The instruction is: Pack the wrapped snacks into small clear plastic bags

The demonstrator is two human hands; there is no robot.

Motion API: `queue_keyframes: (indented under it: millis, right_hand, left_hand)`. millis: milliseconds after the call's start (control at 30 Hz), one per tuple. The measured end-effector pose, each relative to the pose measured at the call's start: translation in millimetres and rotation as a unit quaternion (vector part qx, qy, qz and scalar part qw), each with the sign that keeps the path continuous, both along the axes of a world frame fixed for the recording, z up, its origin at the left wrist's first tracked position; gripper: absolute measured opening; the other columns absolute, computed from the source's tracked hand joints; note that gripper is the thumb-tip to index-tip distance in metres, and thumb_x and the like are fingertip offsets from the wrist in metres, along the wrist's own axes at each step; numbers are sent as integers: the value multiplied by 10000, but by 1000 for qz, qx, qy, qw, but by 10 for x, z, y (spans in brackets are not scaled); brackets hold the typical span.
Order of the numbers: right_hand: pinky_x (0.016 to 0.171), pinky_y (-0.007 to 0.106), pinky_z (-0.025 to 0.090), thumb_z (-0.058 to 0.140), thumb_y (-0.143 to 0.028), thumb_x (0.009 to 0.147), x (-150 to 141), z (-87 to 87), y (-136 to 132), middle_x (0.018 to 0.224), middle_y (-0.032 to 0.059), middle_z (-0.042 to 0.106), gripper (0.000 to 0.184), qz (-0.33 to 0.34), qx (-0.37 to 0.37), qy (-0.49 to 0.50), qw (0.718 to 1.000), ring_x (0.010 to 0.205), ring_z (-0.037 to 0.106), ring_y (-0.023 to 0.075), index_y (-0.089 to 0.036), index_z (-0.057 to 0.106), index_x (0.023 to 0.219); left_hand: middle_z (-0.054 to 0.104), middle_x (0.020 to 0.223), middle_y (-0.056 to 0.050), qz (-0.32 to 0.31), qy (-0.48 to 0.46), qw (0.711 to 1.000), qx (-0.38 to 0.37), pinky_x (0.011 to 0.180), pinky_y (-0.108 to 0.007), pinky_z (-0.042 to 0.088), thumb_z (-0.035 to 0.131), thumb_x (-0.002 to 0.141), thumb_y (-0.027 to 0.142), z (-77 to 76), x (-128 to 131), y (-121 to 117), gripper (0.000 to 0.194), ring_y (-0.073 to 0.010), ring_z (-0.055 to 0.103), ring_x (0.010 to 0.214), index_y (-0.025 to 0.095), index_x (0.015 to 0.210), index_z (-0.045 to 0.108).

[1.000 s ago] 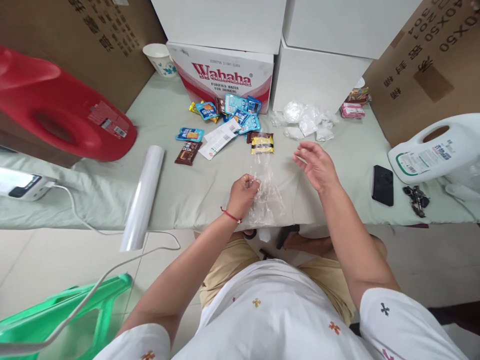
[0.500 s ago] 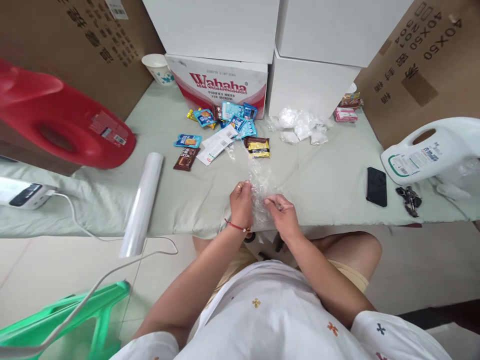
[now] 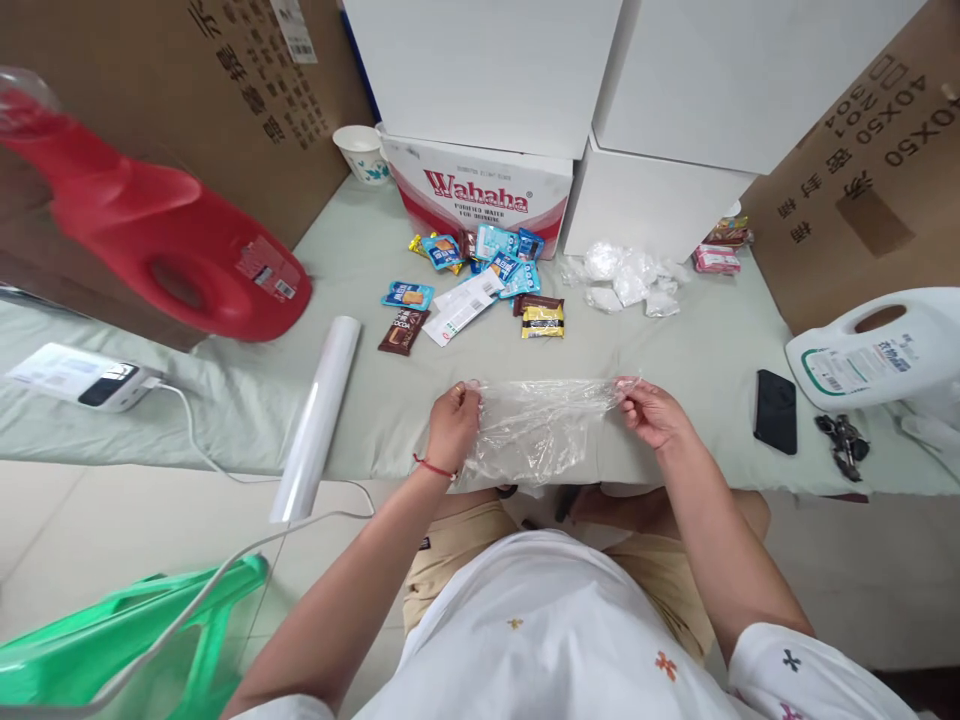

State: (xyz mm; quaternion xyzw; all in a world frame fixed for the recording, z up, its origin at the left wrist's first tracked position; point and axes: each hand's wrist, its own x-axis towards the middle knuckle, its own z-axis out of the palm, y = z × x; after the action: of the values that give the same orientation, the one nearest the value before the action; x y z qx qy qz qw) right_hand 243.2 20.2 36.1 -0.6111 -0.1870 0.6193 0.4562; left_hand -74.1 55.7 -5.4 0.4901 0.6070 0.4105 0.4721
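Observation:
A crinkled sheet of clear plastic film (image 3: 536, 430) is stretched sideways near the front edge of the table. My left hand (image 3: 454, 425) pinches its left end, and my right hand (image 3: 651, 410) pinches the right end. Just beyond the film lies a yellow snack packet (image 3: 542, 321), partly over a brown one. Farther back, several blue snack packets (image 3: 496, 243) are heaped against the Wahaba-side carton (image 3: 480, 190). A white paper packet (image 3: 463, 306) and a brown cocoa packet (image 3: 404, 332) lie to the left.
A roll of clear film (image 3: 319, 420) overhangs the front edge at left. Crumpled plastic bundles (image 3: 628, 275) sit by the white boxes. A red jug (image 3: 187, 240) and white power bank (image 3: 86, 377) stand left; a phone (image 3: 775, 411), keys (image 3: 844, 442) and white jug (image 3: 877, 345) are right.
My right hand came down to the film beside my left hand, took hold of it and moved away to the right. The bunched film is now spread wide between both hands.

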Motion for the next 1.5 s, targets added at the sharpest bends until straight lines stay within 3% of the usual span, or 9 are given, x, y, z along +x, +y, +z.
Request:
queue_keyframes:
  millis: [167,333,567,700,867,1000,1233,1367,1500]
  right_hand:
    - [309,72,247,827,-118,702,100,15,363,580,-51,524,258,1,-46,-8,999,394,358,1,-162,582,772]
    - [303,83,238,838,-119,698,83,-40,585,558,-50,516,244,14,-46,-48,998,392,360,8,-144,614,791]
    - [336,119,313,880,-218,692,84,-54,742,581,-47,526,297,22,-28,-81,996,429,410,38,-174,614,816]
    - [550,235,547,820,-454,781,70,-32,550,853,46,695,428,18,36,-222,974,719,644,160,-218,637,1088]
    - [723,336,530,819,-531,721,-163,-140,3,902,31,720,1026,125,41,-325,936,815,660,222,-191,341,1563]
    - [676,315,469,750,-507,731,-263,-273,-257,738,-36,636,897,119,42,-264,956,688,597,179,-157,424,1489]
    - [699,304,433,756,-495,707,13,-302,-432,717,-51,603,729,124,36,-252,959,694,565,158,-156,543,1316]
    - [719,306,428,752,-505,712,106,-291,-541,733,-44,603,697,137,27,-258,956,719,560,163,-166,555,1290]
    - [739,313,430,733,-500,740,145,-256,-594,744,-40,597,665,147,26,-272,951,738,556,168,-179,557,1296]
  left_hand:
    - [493,598,25,-19,56,998,-34,536,-290,390,640,829,456,19,-151,23,282,-161,471,536,238,693,524]
    - [590,1020,-116,68,237,929,274,845,-457,489,597,854,226,199,-256,-184,178,-274,581,924,225,1031,578]
    - [679,849,-78,-408,306,763,396,730,-349,521,488,873,110,123,1,-444,199,-201,621,789,218,811,642]
    - [665,1363,-140,-340,342,803,349,894,-404,581,446,941,110,-67,49,-369,345,-234,676,1039,192,1162,697]
    - [438,1630,-91,-300,385,830,270,1036,-424,566,400,1034,253,-114,82,-308,470,-249,624,1282,242,1486,532]
    - [310,1697,-87,-275,424,845,175,1009,-425,584,359,1064,375,26,157,-116,529,-277,569,1375,238,1570,427]
    - [472,1599,-112,-231,515,822,72,886,-408,612,341,1056,422,287,132,323,523,-287,689,1177,226,1515,498]
    - [473,1561,-191,-165,536,820,112,832,-435,600,444,1013,370,311,114,270,515,-326,673,1159,182,1486,519]
    - [603,1450,-178,-196,477,800,306,1011,-498,500,449,1011,264,222,155,91,387,-315,612,1255,198,1340,642]
